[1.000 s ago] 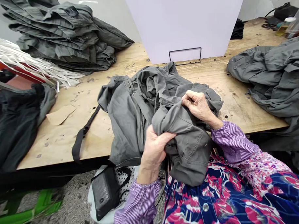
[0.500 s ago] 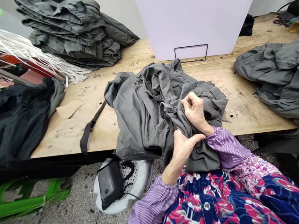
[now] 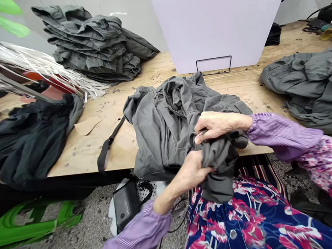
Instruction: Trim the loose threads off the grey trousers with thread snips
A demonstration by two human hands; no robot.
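Observation:
Grey trousers (image 3: 152, 128) lie rumpled at the table's front edge, their elastic waistband toward the back left. One bunched part hangs over the edge above my lap. My right hand (image 3: 220, 124) is closed on a fold of that cloth, fingers pointing left. Just below it, my left hand (image 3: 192, 169) grips the hanging part, thumb lying across the fabric. The two hands are close together with bunched cloth between them. The fingertips of my left hand are partly hidden in the folds.
A tall stack of grey garments (image 3: 98, 47) stands at the back left, beside white strips (image 3: 44, 67). Dark trousers (image 3: 32, 132) hang at left. A white board (image 3: 214, 28) stands behind. More grey garments (image 3: 306, 87) lie right. A black strap (image 3: 105, 150) crosses the table edge.
My right hand has turned sideways and gripped a fold of the trousers. My left hand has moved slightly down and left and closed on the hanging cloth. The view has shifted a little.

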